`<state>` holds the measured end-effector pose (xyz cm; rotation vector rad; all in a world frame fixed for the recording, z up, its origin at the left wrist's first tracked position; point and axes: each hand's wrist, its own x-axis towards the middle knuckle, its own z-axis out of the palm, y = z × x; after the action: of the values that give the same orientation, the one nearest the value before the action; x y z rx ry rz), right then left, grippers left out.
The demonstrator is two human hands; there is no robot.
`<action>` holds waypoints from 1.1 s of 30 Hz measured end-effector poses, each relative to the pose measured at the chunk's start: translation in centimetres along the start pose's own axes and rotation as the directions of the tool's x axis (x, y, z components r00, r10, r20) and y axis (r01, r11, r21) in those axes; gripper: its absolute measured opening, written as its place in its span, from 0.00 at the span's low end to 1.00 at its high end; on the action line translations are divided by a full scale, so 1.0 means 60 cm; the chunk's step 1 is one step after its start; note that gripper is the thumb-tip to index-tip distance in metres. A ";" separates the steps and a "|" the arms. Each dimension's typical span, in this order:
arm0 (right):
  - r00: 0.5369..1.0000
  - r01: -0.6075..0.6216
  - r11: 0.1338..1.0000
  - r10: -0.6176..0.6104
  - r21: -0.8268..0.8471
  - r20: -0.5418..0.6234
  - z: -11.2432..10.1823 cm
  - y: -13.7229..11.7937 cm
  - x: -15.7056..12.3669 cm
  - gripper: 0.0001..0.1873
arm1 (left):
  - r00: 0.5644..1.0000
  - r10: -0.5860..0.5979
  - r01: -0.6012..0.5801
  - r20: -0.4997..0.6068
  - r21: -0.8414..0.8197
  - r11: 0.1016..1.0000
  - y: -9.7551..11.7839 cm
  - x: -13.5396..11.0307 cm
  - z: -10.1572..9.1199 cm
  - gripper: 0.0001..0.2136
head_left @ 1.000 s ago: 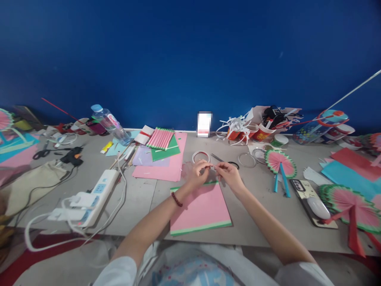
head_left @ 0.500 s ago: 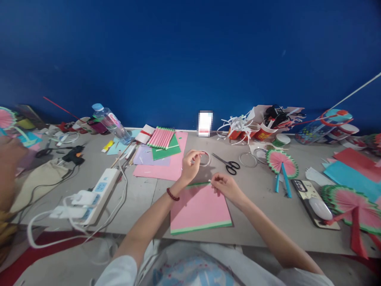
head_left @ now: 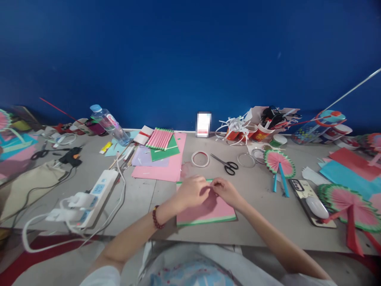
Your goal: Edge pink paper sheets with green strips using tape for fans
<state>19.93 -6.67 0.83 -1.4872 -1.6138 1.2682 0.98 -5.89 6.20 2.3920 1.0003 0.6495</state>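
Observation:
My left hand (head_left: 193,191) and my right hand (head_left: 228,192) meet over the far edge of a pink sheet with a green border (head_left: 208,213) lying in front of me on the grey table (head_left: 262,214). Both hands have their fingers curled and pinched together where they touch. Whatever is between the fingertips is too small to make out. A red bead bracelet sits on my left wrist. Just beyond the hands lie a white tape ring (head_left: 200,158) and black-handled scissors (head_left: 226,165).
A white power strip (head_left: 95,192) with cables lies at the left, with a glue gun (head_left: 70,157) and a water bottle (head_left: 108,124) behind it. Coloured paper stacks (head_left: 160,159) lie at centre left. Pink paper fans (head_left: 279,163), a phone with a mouse (head_left: 315,204) and cups of scraps (head_left: 256,133) are at the right.
My left hand has come back from the tape ring, which now lies on the table, and joined my right hand at the pink sheet's far edge. The sheet has shifted slightly.

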 end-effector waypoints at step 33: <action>0.935 0.239 0.840 -0.334 -0.487 -0.119 -0.015 0.018 0.083 0.07 | 0.995 0.101 -0.091 -0.010 0.370 0.925 -0.038 -0.027 0.090 0.15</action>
<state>20.18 -1.76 -0.67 -1.5047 -2.0024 0.5600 1.91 -6.92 0.26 2.7810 1.1043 0.5712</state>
